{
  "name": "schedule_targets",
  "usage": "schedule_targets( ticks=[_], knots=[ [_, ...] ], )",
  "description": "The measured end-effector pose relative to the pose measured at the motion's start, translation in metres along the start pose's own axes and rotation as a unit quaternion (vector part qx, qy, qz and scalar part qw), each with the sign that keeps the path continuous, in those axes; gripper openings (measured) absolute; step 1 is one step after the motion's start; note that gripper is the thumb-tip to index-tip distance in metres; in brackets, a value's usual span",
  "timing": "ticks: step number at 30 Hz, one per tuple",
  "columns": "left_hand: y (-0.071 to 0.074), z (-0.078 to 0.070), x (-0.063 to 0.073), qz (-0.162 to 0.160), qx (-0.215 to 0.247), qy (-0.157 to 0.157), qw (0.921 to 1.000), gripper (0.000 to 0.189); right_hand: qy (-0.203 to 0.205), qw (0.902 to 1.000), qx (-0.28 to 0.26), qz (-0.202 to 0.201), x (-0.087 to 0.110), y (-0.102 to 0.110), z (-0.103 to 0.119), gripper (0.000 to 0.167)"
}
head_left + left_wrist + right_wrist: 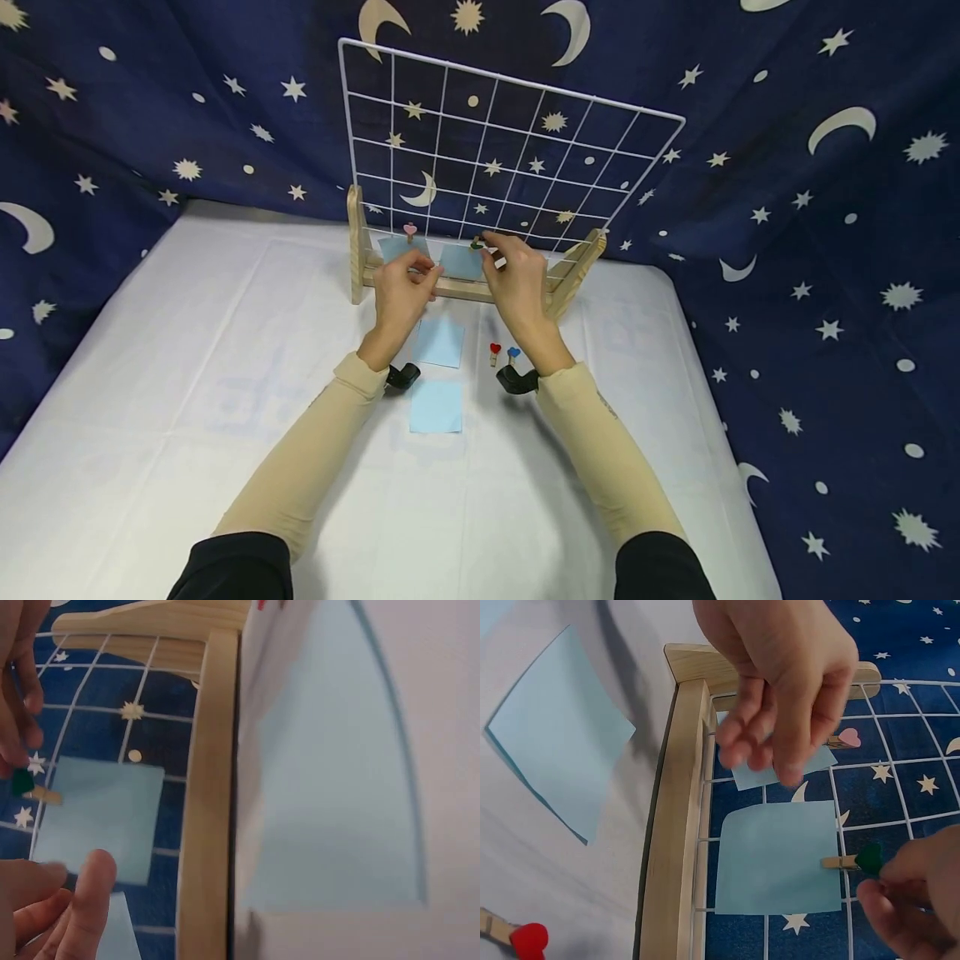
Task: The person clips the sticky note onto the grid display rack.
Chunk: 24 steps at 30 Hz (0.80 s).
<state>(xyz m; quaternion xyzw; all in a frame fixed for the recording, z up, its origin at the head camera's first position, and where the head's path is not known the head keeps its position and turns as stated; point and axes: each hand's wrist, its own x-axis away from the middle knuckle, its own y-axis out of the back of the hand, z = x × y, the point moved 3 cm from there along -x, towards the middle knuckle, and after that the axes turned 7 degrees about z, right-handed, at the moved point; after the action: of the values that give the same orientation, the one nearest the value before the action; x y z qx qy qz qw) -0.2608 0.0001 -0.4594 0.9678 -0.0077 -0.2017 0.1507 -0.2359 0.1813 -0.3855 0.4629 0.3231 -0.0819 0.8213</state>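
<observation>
My right hand (519, 275) is at the grid, with its fingertips right at the green heart of a small wooden clothespin (841, 862); finger and thumb stand apart. That clothespin sits at the edge of a light blue paper square (776, 862), over a grid wire. My left hand (405, 287) hovers before the grid with loosely bent fingers and nothing between them. Beside it, partly hidden, another blue square (397, 247) hangs under a pink heart clothespin (410, 232). The white wire grid (517, 127) stands in a wooden base (465, 289).
Two more blue paper squares, the nearer one (436, 407) and the farther one (438, 342), lie on the white cloth. A red heart clothespin (494, 353) and a blue heart clothespin (513, 353) lie by my right wrist. A star-patterned curtain (795, 208) surrounds the table.
</observation>
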Motion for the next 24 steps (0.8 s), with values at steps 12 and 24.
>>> schedule_targets(
  ticks=[12, 24],
  knots=[
    [0.024, 0.016, 0.008, -0.008, -0.051, -0.005, 0.9987, 0.011, -0.018, 0.9996, -0.02, -0.012, 0.019, 0.008, -0.01, 0.016],
    [0.025, 0.022, 0.014, 0.029, -0.103, -0.004, 0.9942, 0.011, -0.078, 0.9961, -0.027, 0.031, 0.044, 0.01, -0.029, 0.012]
  ],
)
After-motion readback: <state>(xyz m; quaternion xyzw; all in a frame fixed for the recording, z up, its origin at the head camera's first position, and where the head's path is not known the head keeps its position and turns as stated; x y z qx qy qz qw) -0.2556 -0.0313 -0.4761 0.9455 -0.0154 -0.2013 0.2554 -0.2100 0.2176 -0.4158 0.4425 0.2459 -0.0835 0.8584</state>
